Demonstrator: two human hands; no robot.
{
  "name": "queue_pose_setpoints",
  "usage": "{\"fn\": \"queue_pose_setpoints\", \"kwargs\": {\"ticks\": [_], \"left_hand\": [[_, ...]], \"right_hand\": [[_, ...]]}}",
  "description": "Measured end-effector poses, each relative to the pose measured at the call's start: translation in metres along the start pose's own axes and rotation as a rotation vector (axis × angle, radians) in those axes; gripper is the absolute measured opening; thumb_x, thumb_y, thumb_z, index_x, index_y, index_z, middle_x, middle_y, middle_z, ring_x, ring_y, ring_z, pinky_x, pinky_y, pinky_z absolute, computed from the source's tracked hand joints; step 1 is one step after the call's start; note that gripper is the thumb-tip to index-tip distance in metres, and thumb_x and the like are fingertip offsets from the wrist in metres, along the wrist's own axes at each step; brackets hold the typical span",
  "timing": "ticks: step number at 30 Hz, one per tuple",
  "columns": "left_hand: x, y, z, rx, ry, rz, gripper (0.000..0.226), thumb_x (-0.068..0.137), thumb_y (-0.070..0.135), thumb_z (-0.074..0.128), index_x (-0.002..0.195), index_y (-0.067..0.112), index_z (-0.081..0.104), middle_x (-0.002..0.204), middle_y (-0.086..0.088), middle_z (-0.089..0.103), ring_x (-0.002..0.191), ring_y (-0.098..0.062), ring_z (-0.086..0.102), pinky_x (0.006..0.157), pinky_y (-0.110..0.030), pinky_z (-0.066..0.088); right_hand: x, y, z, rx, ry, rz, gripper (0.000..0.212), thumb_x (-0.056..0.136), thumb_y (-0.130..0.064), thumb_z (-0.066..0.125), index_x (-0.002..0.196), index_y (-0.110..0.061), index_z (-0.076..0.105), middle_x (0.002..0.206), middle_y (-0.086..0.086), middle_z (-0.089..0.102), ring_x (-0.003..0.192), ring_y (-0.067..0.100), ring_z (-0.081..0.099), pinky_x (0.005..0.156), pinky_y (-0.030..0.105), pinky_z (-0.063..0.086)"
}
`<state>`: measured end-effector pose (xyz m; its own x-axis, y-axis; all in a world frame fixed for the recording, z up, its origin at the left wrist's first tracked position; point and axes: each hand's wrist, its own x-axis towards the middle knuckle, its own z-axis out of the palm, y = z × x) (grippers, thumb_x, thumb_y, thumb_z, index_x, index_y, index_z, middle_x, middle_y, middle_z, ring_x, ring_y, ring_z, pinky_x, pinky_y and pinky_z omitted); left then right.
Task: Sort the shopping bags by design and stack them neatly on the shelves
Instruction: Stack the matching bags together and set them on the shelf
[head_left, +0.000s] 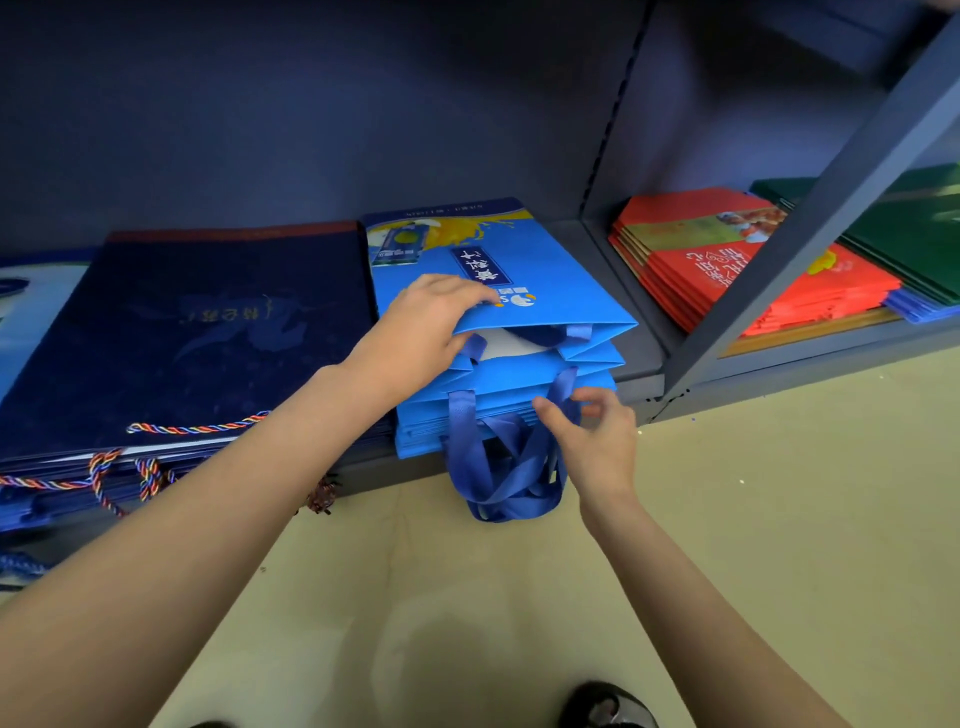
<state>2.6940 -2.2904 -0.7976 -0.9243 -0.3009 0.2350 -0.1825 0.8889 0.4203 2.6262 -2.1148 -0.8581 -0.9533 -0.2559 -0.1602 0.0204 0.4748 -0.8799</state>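
Observation:
A stack of bright blue shopping bags (540, 275) lies flat on the bottom shelf (641, 358), mouths toward me. My left hand (426, 327) grips the open edge of the top blue bag, fingers on its printed face and thumb under the lip. Dark blue ribbon handles (498, 467) hang off the shelf's front in a tangle. My right hand (592, 436) pinches one of these ribbons near the stack's front right corner. Left of the stack lies a pile of navy bags (208, 332) with multicoloured rope handles (197, 428).
In the bay to the right lie red bags (727, 270) and green bags (914, 228), with a grey shelf upright (810, 228) crossing in front. Pale blue bags (31, 306) show at the far left. Beige floor (779, 493) lies below, a dark shoe (608, 706) at the bottom.

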Motion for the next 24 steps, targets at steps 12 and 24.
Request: {"fn": "queue_pose_setpoints", "kwargs": {"ticks": [12, 24], "left_hand": [[-0.011, -0.006, 0.002, -0.046, -0.104, 0.021, 0.045, 0.088, 0.037, 0.058, 0.128, 0.017, 0.053, 0.132, 0.0, 0.051, 0.123, -0.02, 0.042, 0.102, -0.025, 0.027], [0.0, -0.003, -0.01, -0.25, 0.001, -0.088, 0.03, 0.098, 0.032, 0.046, 0.119, 0.018, 0.061, 0.103, 0.005, 0.066, 0.099, -0.016, 0.059, 0.084, -0.025, 0.04]], "right_hand": [[-0.046, -0.075, -0.049, 0.253, -0.214, -0.184, 0.016, 0.081, 0.0, 0.061, 0.079, -0.011, 0.049, 0.062, 0.006, 0.068, 0.048, 0.013, 0.051, 0.053, 0.021, 0.038], [-0.008, -0.004, 0.01, -0.731, -0.337, -0.84, 0.062, 0.075, 0.004, 0.042, 0.137, -0.001, 0.043, 0.131, 0.011, 0.055, 0.101, 0.021, 0.055, 0.07, 0.029, 0.048]]}}
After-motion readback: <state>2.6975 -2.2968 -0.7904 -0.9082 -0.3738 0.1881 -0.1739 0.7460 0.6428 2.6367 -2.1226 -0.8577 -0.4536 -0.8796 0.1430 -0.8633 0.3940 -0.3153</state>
